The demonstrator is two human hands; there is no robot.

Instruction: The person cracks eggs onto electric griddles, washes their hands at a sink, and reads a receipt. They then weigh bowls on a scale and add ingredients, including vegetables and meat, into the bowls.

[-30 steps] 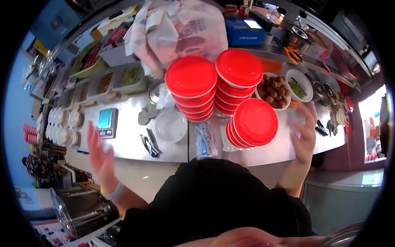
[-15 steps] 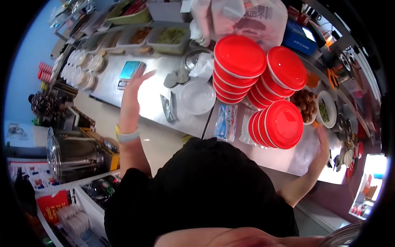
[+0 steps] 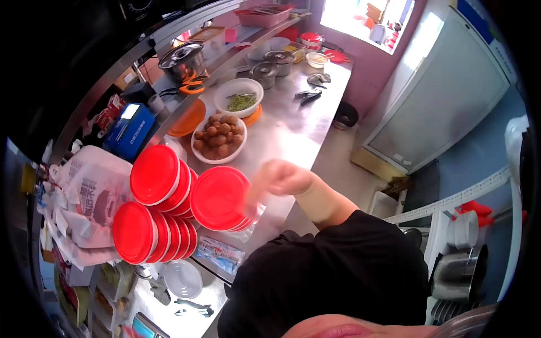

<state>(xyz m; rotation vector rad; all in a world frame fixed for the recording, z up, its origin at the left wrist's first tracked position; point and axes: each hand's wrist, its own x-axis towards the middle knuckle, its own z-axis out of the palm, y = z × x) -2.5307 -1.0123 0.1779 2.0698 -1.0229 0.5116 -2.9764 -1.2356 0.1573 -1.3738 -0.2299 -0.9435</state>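
My right hand (image 3: 277,179) hovers at the right edge of the nearest stack of red-lidded tubs (image 3: 220,197). Its fingers point down toward the lid's rim and are smeared by motion, so I cannot tell if they touch it or hold anything. Two more stacks of tubs with red lids stand to the left, a rear stack (image 3: 155,174) and a front stack (image 3: 134,232). Beyond my hand is a white bowl of round brown balls (image 3: 218,138). Behind that sits a white bowl with green pieces (image 3: 241,101). My left hand is not clearly visible.
A clear plastic bowl (image 3: 183,279), a blue-and-white packet (image 3: 220,254) and a scale (image 3: 147,325) lie on the steel counter. Plastic bags (image 3: 98,197) and a blue device (image 3: 128,128) stand left. Lidded pots (image 3: 265,73) are farther back. A white cabinet (image 3: 439,84) stands right.
The view has swung to the right, bringing the counter's far end and the cabinet into sight. My right hand is now beside the nearest red stack. My left hand has left clear view.
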